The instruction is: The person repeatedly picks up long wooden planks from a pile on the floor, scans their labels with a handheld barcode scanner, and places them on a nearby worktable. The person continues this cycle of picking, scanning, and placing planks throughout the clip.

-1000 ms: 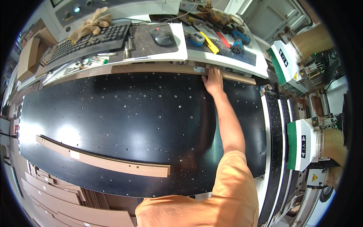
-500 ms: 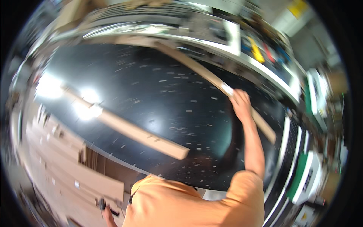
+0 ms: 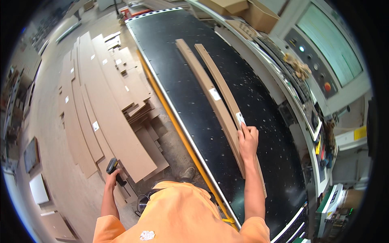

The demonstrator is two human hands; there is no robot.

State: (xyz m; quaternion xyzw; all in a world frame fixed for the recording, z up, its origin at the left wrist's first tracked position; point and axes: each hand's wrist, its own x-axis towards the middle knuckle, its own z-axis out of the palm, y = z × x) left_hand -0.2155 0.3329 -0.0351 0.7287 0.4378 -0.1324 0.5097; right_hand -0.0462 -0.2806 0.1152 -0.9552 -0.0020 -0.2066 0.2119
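Observation:
In my left hand (image 3: pixel 112 178), out to the left of my body, is a black handheld scanner (image 3: pixel 112 165) with its head pointing up and away. My right hand (image 3: pixel 248 141) is closed over a narrow brown board (image 3: pixel 217 79), just below a white label (image 3: pixel 240 118) on it. Beside that board, on its left, lies a second brown board (image 3: pixel 196 71) with its own white label (image 3: pixel 214 94). The two run nearly parallel, with a thin gap at their far part. Both lie on a long black tabletop (image 3: pixel 170 60) with pale specks.
Stacks of flat brown panels (image 3: pixel 117 133), several labelled, stand to the left beyond the table's metal and yellow edge (image 3: pixel 178 117). At the right are a control panel with a screen (image 3: pixel 330 40), a keyboard (image 3: pixel 279 56), gloves (image 3: pixel 298 67) and cardboard boxes (image 3: pixel 261 16).
The view has turned, bringing the panel stacks and control screen into sight. The two boards, widely apart before, now lie close together. My right hand still holds the labelled board; my left still holds the scanner.

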